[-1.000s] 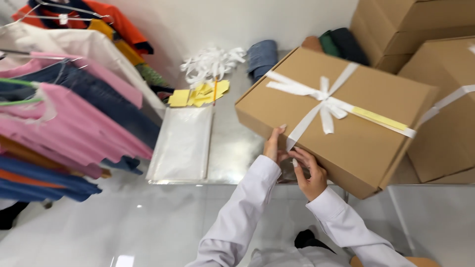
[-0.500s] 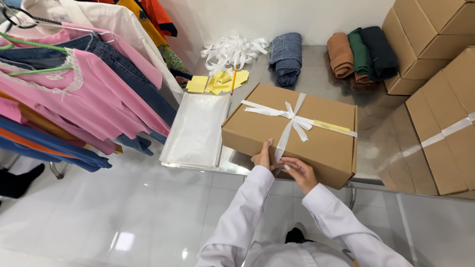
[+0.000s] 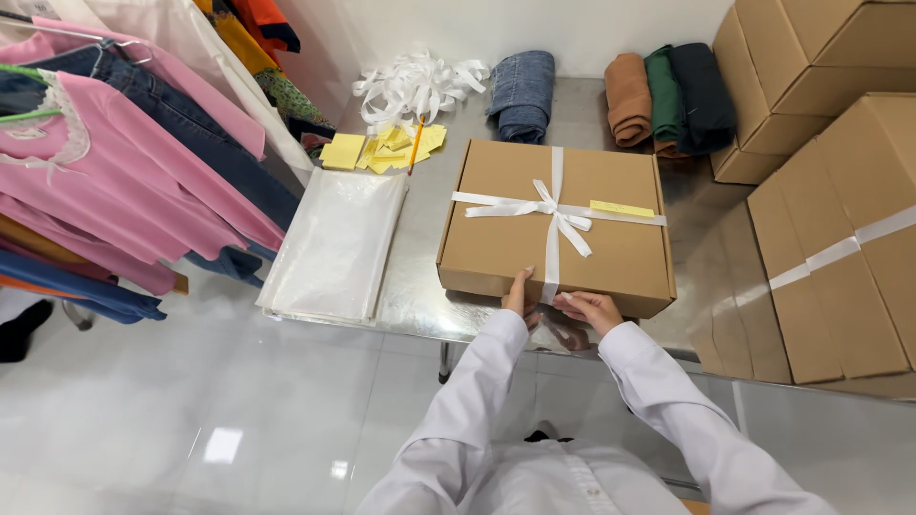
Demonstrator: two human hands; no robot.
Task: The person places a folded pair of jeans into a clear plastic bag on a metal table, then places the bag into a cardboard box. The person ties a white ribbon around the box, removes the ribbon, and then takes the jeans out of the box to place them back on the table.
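A flat brown cardboard box lies on the steel table, tied crosswise with white ribbon that ends in a bow on top. A yellow slip is tucked under the ribbon. My left hand presses the box's near edge just left of the ribbon. My right hand rests on the same edge to the ribbon's right, fingers on the front face. Both sleeves are white.
A stack of clear plastic bags lies left of the box. Yellow notes with a pencil and loose white ribbon sit behind. Folded clothes and jeans line the back. Large cardboard boxes stand at right; a clothes rack at left.
The box has come down from a tilted, lifted pose to lie flat on the table. Both hands stayed at its near edge. The camera view pulled back.
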